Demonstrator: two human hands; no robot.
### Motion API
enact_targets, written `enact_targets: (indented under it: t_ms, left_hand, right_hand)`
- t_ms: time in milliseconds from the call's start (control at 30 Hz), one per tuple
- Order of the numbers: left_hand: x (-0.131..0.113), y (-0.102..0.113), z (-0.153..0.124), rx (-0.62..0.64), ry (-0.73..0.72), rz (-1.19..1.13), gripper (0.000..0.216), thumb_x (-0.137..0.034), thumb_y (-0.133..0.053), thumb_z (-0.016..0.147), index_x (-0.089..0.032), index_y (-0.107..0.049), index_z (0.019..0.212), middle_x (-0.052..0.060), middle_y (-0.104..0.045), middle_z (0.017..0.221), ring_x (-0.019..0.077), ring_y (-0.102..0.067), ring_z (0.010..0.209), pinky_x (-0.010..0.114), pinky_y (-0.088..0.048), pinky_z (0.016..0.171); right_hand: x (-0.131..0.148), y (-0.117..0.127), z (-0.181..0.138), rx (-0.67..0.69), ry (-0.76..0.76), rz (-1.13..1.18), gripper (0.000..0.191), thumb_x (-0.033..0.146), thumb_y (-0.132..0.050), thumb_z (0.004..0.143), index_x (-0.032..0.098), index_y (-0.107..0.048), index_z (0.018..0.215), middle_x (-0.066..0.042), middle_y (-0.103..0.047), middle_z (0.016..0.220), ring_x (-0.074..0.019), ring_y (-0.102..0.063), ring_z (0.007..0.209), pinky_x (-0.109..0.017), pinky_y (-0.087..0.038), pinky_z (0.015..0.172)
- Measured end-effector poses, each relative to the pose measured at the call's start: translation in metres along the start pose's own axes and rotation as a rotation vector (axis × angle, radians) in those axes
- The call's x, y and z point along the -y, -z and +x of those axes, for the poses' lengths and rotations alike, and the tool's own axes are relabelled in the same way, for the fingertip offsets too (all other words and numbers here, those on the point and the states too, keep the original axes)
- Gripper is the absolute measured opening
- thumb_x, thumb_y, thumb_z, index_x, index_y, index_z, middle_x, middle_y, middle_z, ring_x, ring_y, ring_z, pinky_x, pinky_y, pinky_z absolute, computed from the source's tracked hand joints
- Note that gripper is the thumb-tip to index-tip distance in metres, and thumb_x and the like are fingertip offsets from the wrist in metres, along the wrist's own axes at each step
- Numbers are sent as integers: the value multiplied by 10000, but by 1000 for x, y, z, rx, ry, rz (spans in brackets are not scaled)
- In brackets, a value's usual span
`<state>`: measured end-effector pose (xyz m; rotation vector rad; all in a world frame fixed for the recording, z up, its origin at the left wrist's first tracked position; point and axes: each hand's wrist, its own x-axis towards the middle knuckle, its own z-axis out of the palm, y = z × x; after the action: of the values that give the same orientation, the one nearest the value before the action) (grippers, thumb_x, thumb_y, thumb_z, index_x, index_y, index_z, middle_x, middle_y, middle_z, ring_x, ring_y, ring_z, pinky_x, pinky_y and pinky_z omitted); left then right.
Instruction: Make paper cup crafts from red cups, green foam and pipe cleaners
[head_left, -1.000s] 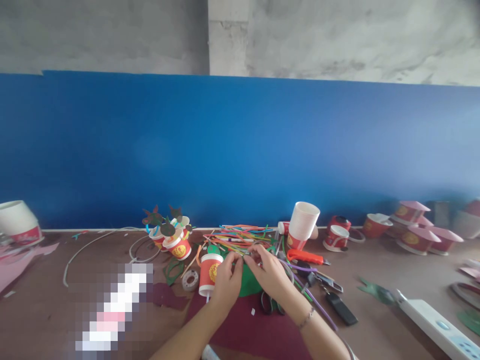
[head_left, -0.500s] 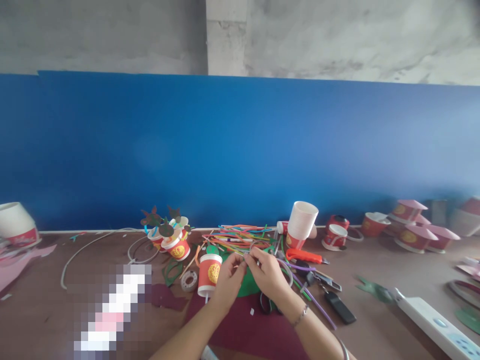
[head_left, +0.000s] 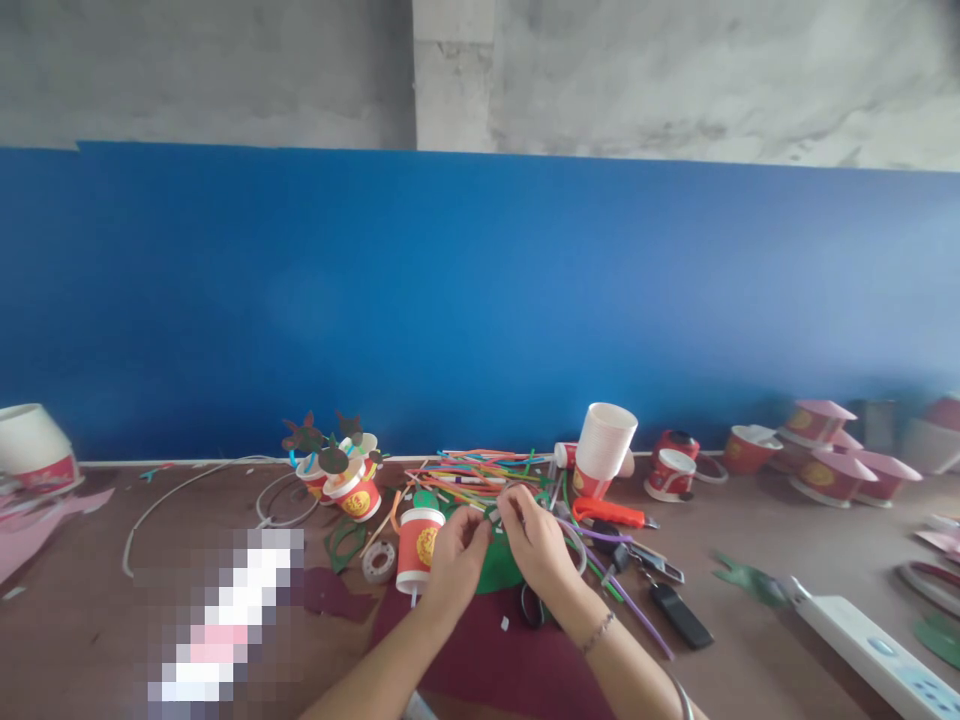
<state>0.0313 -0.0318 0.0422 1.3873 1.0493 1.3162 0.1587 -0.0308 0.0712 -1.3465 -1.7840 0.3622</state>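
Note:
My left hand (head_left: pixel 459 555) and my right hand (head_left: pixel 535 538) meet at the centre, fingertips pinched close together. A small whitish piece shows between them, too small to name. Below the hands lies green paper (head_left: pixel 499 572) on a maroon sheet (head_left: pixel 487 665). Just left of my left hand stands a red paper cup (head_left: pixel 411 545) with a green round piece at its top and a straw-like stick beneath. A tape roll (head_left: pixel 367 566) lies beside that cup. Dark scissors handles (head_left: pixel 524 606) show partly under my right wrist.
Coloured pipe cleaners (head_left: pixel 480 465) are heaped behind the hands. To the right are stacked cups (head_left: pixel 604 448), an orange utility knife (head_left: pixel 611 512), a black key fob (head_left: pixel 681 615) and a power strip (head_left: pixel 862 640). Decorated cups (head_left: pixel 358 500) stand at left. A blue panel (head_left: pixel 480 300) rises behind.
My right hand has shifted slightly up, its fingers bent higher above the left fingertips. The whitish piece shows more clearly between the hands. The left hand has hardly moved.

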Motion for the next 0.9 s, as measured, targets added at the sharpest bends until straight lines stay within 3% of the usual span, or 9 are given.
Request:
enact_targets:
  t_ms: [67, 167, 500, 900]
  left_hand:
    - [-1, 2, 2, -66, 12, 80, 185, -342, -503, 795, -185, -506, 697, -28, -508, 630, 127, -475, 608, 235, -367, 584]
    - [-1, 3, 4, -93, 8, 130, 174, -323, -482, 798, -192, -499, 684, -22, -525, 630, 137, -493, 611, 244, -379, 590]
    - [-4, 3, -2, -30, -91, 228, 151, -279, -469, 816, -198, -514, 697, -21, -532, 633, 138, -503, 594, 233, -376, 562]
    - [-9, 4, -5, -9, -153, 337, 164, -273, -448, 841, -197, -522, 716, -11, -542, 649, 144, -507, 606, 235, -364, 568]
  right_hand:
    - [4, 4, 0, -66, 128, -72, 186, 274, -430, 896, 200, -568, 796, -37, -622, 766, -188, -573, 760, -281, -421, 704]
    - [7, 7, 0, -31, 234, -127, 177, 199, -486, 862, 202, -635, 768, -50, -651, 799, -201, -574, 816, -307, -423, 774]
    - [6, 12, 4, 176, 2, 53, 224, 196, -492, 805, 188, -689, 700, -45, -682, 739, -177, -597, 721, -263, -437, 680]
    - [5, 10, 4, 163, 26, -27, 228, 185, -463, 797, 177, -677, 719, -46, -686, 731, -176, -602, 692, -255, -426, 653]
